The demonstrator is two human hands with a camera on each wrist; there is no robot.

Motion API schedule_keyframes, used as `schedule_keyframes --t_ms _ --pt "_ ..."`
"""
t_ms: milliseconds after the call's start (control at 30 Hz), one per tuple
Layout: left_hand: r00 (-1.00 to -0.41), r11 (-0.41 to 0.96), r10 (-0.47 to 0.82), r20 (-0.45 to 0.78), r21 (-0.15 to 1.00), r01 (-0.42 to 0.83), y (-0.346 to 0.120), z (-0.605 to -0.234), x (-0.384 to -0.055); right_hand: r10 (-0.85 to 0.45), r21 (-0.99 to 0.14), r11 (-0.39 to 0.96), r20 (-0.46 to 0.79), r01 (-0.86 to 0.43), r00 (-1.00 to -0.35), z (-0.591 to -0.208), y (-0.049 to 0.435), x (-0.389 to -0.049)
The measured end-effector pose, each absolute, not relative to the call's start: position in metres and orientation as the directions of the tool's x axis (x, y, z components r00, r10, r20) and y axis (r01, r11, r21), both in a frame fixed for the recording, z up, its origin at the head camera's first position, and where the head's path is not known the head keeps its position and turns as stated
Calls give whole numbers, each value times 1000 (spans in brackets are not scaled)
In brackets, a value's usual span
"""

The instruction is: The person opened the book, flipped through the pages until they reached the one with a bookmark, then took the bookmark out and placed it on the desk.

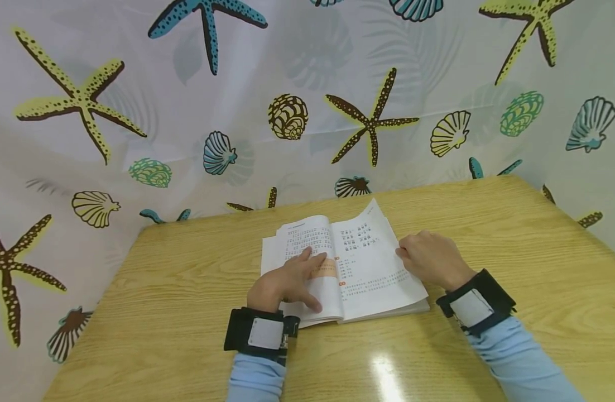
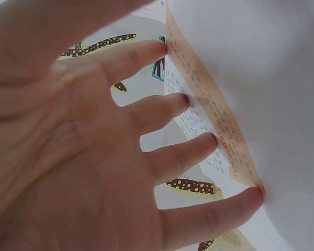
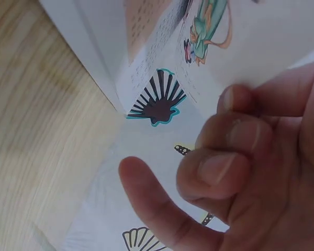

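An open paperback book (image 1: 370, 271) with printed text lies on the wooden table, an orange band across its left page. My left hand (image 1: 286, 283) rests on that left page, fingers spread. In the left wrist view the fingertips of the left hand (image 2: 99, 146) touch the paper beside the orange band (image 2: 209, 99). At the right edge of the book my right hand (image 1: 433, 258) pinches a page, whose upper corner curls up. The right wrist view shows the right hand (image 3: 267, 151) with curled fingers at the page edge and a coloured illustration (image 3: 206, 31) on the lifted page's underside.
The wooden table (image 1: 187, 290) extends on both sides of the book. Behind it hangs a white cloth (image 1: 247, 100) printed with starfish and shells. A black strap (image 1: 475, 304) with a white plate sits on each wrist, over light blue sleeves.
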State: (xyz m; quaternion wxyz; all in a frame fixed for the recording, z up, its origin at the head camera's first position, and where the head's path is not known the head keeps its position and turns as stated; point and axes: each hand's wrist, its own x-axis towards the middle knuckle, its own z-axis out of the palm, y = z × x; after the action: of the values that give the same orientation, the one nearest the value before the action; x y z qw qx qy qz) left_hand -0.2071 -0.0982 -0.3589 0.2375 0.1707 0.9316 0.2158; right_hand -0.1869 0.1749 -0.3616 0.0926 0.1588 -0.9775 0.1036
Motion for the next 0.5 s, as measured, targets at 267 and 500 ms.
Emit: schedule_keyframes --t_ms 267,500 --pt "-829 845 425 -364 488 219 -98 -357 -206 -401 -519 761 96 -390 -911 -361 170 -190" --pt "-824 840 435 -363 494 225 -99 -359 -209 -627 -574 619 48 -535 -778 -372 149 -184"
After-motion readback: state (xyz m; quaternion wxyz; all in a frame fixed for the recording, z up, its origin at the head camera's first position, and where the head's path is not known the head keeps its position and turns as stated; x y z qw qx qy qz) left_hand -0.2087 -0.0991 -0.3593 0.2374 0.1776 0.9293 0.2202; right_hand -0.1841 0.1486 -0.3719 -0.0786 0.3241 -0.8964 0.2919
